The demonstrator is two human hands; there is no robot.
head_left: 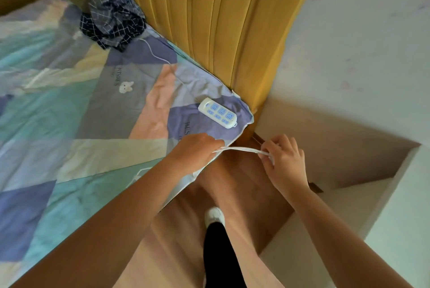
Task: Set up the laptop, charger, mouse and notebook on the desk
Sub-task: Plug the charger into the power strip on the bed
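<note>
With our left hand (197,150) and right hand (282,155) both pinched on the thin white charger cable (239,149) stretched between them, we should feed it hand over hand toward the white power strip with blue sockets (218,113) at eleven o'clock on the patchwork-sheeted bed (69,106), avoiding kinks.

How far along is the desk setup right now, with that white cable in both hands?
Nothing looks set up: no laptop, mouse, notebook or desk is in view. In hand: the left hand and right hand hold a white cable stretched between them beside the bed, near the power strip lying on it. The whole setup appears left to do.
</note>
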